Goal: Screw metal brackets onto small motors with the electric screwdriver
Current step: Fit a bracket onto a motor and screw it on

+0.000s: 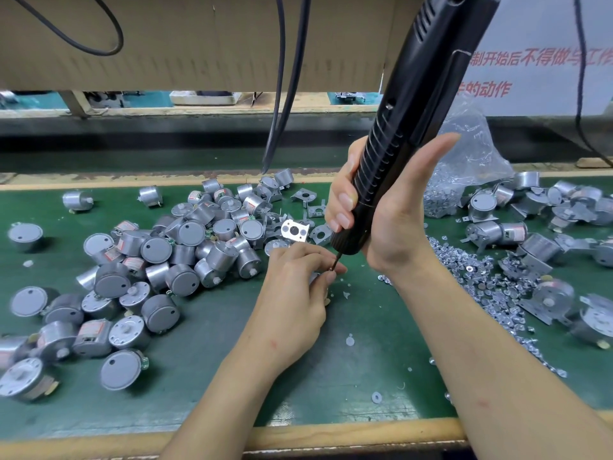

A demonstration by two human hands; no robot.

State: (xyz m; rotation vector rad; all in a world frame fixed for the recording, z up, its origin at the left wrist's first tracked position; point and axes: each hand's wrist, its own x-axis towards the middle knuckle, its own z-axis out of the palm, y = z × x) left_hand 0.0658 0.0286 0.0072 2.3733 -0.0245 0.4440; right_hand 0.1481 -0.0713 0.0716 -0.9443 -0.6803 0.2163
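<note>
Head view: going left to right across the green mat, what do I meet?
Pile of loose motors → left hand holding a motor → right hand gripping the electric screwdriver → heap of screws → motors with brackets.

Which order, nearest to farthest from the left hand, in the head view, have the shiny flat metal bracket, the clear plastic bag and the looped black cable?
1. Shiny metal bracket, just beyond left hand.
2. Clear plastic bag, back right.
3. Looped black cable, upper left.
</note>
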